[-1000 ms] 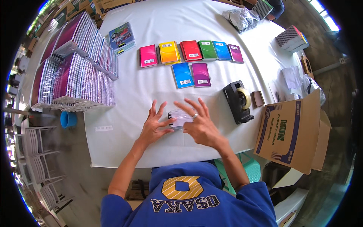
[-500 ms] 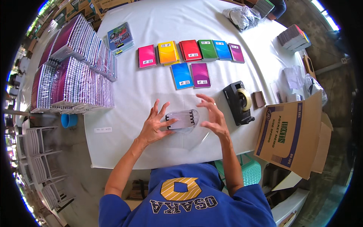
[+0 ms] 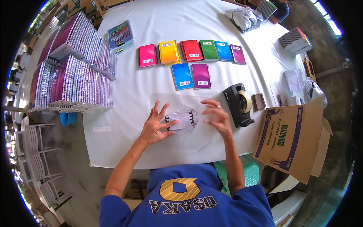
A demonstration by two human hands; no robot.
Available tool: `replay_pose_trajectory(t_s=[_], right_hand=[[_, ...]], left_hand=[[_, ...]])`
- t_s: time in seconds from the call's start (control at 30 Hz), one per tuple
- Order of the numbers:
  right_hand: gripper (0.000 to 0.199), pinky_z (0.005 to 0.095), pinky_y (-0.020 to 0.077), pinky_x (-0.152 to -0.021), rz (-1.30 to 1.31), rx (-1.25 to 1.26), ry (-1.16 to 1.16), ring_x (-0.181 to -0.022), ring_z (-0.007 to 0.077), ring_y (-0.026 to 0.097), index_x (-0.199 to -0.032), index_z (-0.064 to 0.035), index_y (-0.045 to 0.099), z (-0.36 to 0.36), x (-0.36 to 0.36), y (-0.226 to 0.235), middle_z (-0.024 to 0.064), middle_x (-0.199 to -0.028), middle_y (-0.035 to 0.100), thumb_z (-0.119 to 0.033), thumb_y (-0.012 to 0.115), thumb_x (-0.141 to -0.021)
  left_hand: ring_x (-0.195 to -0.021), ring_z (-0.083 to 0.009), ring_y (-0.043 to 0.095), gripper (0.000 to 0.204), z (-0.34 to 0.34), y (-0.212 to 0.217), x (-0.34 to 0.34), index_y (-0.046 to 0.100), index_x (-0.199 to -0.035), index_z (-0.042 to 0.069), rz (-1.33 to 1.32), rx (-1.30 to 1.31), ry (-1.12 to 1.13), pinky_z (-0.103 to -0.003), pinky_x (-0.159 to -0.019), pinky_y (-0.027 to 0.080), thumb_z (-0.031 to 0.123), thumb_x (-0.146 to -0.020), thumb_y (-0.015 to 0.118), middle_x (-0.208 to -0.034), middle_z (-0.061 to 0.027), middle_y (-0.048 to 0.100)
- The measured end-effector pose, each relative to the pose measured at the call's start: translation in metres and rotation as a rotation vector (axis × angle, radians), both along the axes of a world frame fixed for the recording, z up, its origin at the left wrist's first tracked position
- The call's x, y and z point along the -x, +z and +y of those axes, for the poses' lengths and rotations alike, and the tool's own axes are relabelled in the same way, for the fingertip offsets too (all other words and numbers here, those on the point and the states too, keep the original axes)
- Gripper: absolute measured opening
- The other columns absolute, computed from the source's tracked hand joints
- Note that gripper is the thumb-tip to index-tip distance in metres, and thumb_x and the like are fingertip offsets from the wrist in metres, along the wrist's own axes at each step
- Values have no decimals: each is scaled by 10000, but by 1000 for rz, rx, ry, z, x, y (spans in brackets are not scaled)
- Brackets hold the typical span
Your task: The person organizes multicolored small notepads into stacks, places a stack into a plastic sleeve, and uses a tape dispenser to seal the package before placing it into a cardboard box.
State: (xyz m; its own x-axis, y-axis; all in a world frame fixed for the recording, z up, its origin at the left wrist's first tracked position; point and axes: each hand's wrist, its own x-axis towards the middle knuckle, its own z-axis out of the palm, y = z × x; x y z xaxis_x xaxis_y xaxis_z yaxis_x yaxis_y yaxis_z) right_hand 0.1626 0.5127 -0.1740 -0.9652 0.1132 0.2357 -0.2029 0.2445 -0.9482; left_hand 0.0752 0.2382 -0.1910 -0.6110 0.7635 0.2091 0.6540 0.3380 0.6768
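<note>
In front of me on the table lies a small stack of spiral notebooks [image 3: 182, 119] in a clear plastic bag, its edges facing up and dark coil bindings showing at both ends. My left hand [image 3: 155, 123] grips the stack's left end between thumb and fingers, with the upper fingers raised. To the right of it, my right hand [image 3: 218, 118] hovers apart from the bag, fingers spread and curved, holding nothing visible. Loose film of the bag [image 3: 194, 121] sticks out at the stack's right end. Beyond my right hand stands a black tape dispenser [image 3: 238, 105] with a roll of tape.
Colourful pocket notebooks [image 3: 191, 51] lie in two rows ahead. Tall plastic-wrapped notebook stacks [image 3: 81, 68] fill the left side. An open cardboard carton [image 3: 281, 138] stands at right, near a small brown box [image 3: 258, 101]. Another person's sleeve [image 3: 280, 11] shows at the far right.
My right hand has moved slightly right, away from the bagged notebooks, with its fingers curling in somewhat. My left hand stays on the stack.
</note>
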Motion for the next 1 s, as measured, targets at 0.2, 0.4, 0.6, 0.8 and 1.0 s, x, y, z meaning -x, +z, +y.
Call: replay_pose_trajectory(t_s=[0.2, 0.4, 0.6, 0.8, 1.0], right_hand=[[409, 475, 339, -1052, -60, -108, 108, -1302, 312, 376, -1027, -209, 732, -33, -8, -35, 101, -1396, 461, -253, 833, -633], [375, 468, 367, -1028, 62, -224, 126, -1259, 318, 417, -1002, -173, 732, -45, 2, -29, 118, -1354, 496, -201, 832, -642], [288, 452, 377, -999, 25, -132, 138, -1205, 306, 459, -926, -122, 727, -47, 4, -27, 102, -1320, 521, -225, 818, -674], [274, 447, 394, -974, -44, -123, 100, -1177, 304, 470, -915, -124, 730, -50, 2, -30, 114, -1292, 526, -216, 821, -674], [295, 431, 417, -963, -93, -56, 95, -1180, 300, 470, -935, -138, 737, -49, 0, -30, 116, -1300, 523, -237, 825, -672]], left_hand=[[-1442, -338, 128, 546, -1, -19, -5, 703, -1084, 359, -59, -188, 58, -458, -1143, 249, 193, -587, 854, -1517, -33, 323], [-1440, -352, 121, 468, 1, -11, -3, 713, -1078, 332, 11, -147, 54, -488, -1131, 244, 252, -634, 836, -1514, -42, 329], [-1441, -366, 100, 515, 14, 13, 6, 673, -1168, 302, 62, -37, 34, -502, -1128, 229, 341, -672, 810, -1535, -51, 282], [-1443, -373, 77, 613, 19, 25, 15, 626, -1239, 301, 4, 42, 48, -513, -1131, 215, 374, -660, 812, -1552, -78, 228], [-1446, -365, 63, 592, -8, 0, -5, 690, -1141, 283, -200, -325, 82, -494, -1141, 214, 285, -576, 866, -1530, -74, 287]])
